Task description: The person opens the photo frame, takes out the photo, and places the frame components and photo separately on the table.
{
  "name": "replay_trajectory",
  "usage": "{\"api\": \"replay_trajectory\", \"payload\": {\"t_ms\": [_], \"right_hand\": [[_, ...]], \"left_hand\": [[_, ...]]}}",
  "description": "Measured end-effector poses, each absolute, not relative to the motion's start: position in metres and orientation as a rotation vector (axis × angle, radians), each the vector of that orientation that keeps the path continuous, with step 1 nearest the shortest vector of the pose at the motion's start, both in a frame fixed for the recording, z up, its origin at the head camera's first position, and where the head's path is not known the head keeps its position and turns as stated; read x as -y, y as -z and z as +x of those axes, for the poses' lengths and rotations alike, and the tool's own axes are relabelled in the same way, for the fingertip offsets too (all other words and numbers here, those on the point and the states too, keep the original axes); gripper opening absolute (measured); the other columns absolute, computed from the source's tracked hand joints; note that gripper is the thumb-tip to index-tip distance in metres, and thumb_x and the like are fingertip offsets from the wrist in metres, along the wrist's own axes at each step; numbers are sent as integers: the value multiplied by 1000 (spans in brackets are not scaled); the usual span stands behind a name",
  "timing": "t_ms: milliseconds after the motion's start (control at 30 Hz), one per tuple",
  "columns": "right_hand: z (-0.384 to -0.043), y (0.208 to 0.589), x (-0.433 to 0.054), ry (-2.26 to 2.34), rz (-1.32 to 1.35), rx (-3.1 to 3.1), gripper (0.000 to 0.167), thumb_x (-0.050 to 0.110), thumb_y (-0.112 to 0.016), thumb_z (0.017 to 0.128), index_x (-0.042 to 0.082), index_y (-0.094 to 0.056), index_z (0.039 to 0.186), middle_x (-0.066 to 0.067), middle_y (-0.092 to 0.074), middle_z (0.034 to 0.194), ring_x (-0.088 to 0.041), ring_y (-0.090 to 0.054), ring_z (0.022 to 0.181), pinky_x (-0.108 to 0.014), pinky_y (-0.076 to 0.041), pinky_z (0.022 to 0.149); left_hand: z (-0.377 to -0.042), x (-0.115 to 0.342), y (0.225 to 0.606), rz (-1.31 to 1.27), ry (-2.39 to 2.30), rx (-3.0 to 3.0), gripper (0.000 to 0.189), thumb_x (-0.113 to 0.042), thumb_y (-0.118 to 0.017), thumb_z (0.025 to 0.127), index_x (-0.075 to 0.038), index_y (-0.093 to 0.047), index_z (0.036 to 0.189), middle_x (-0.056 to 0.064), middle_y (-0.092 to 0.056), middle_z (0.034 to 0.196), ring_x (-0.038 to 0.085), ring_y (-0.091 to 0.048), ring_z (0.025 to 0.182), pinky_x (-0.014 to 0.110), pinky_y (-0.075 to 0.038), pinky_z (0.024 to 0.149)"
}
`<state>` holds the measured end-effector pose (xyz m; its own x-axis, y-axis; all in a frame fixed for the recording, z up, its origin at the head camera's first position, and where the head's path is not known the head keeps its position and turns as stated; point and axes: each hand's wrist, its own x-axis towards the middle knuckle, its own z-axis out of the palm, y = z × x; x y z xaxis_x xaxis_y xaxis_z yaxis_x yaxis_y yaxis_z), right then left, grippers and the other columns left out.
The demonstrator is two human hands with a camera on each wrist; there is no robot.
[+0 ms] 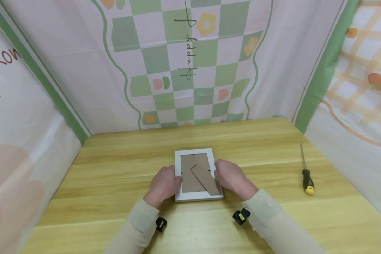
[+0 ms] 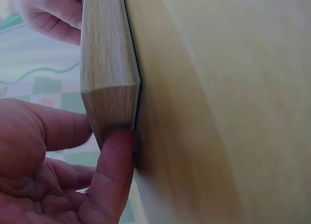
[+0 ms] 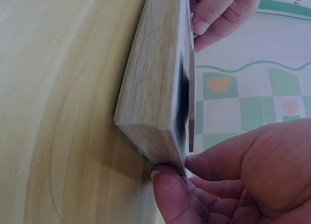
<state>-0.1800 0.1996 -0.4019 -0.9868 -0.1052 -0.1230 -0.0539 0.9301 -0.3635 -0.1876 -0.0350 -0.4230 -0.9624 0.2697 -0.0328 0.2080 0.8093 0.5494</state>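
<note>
A picture frame [image 1: 178, 160] sits back side up at the middle of the table, its wood-grain edge [image 2: 107, 49] showing in the left wrist view. The brown backing board [image 1: 188, 181] carries a slanted stand leg [image 1: 205, 178], and small dark tabs show around the board. My left hand [image 1: 163, 183] grips the frame's left side between thumb and fingers. On the opposite side, my right hand [image 1: 232, 175] pinches the frame near its lower corner, fingertips [image 3: 167, 185] right at the edge in the right wrist view.
To the right lies a screwdriver [image 1: 306, 176] with a black and yellow handle, its shaft pointing to the far side. The wood-grain table [image 1: 114, 169] is bounded at the back by a checkered curtain [image 1: 165, 63], with printed cloth at both sides.
</note>
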Motion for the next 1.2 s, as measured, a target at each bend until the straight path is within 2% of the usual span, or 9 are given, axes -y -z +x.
{"api": "replay_trajectory", "payload": {"t_ms": [100,200,267,333,433,500,667,967,1200], "right_hand": [[-180,402,-200,541,-125,-2948,23,7,-53,101,-4,-66,117,-12,-70,100,-19,-61,80,-40,-58,77],[-181,401,-200,545,-133,-2943,21,7,-53,101,-3,-66,115,-11,-69,97,-19,-60,79,-40,-58,76],[-180,401,-200,548,-134,-2939,20,7,-53,101,-2,-66,114,-9,-68,94,-19,-60,78,-39,-57,74],[-180,401,-200,555,-137,-2935,19,6,-53,102,-2,-66,112,-8,-67,91,-19,-59,77,-38,-57,72],[-179,401,-200,564,-135,-2931,20,6,-53,102,-2,-66,114,-8,-67,92,-19,-59,77,-37,-57,72],[-179,400,-199,568,-134,-2929,21,6,-53,102,-3,-66,115,-8,-67,93,-19,-59,77,-37,-57,72],[-178,400,-199,571,-136,-2926,20,6,-52,103,-2,-65,114,-7,-65,90,-19,-58,76,-35,-55,69],[-178,400,-198,545,-130,-2934,19,7,-53,103,-3,-66,113,-6,-64,87,-18,-58,74,-33,-54,66],[-178,399,-198,532,-121,-2934,22,7,-53,103,-4,-65,118,-9,-67,92,-18,-59,75,-34,-55,68]], "left_hand": [[-184,34,421,432,-860,-2881,22,-26,-65,99,-5,-64,103,6,-61,79,18,-57,65,32,-48,56],[-180,34,419,475,-859,-2867,34,-37,-74,93,-6,-63,102,9,-63,83,21,-60,68,35,-51,57],[-177,34,418,473,-828,-2858,55,-46,-80,87,0,-63,113,17,-67,97,29,-66,81,42,-57,66],[-174,33,417,455,-800,-2841,81,-53,-83,81,7,-59,131,26,-67,116,38,-68,98,50,-60,81],[-171,31,415,416,-729,-2834,110,-58,-86,76,10,-43,151,35,-56,139,47,-62,120,57,-54,100],[-170,30,415,406,-698,-2836,115,-59,-88,74,10,-41,153,35,-54,142,47,-61,123,57,-52,103],[-169,29,416,411,-664,-2857,117,-59,-90,72,10,-41,152,34,-56,140,43,-63,117,55,-54,100],[-169,29,417,394,-667,-2848,119,-58,-90,72,9,-38,155,33,-53,144,42,-62,120,53,-53,103],[-169,28,419,397,-679,-2851,118,-57,-90,73,10,-38,155,33,-54,143,41,-62,120,52,-53,103]]}}
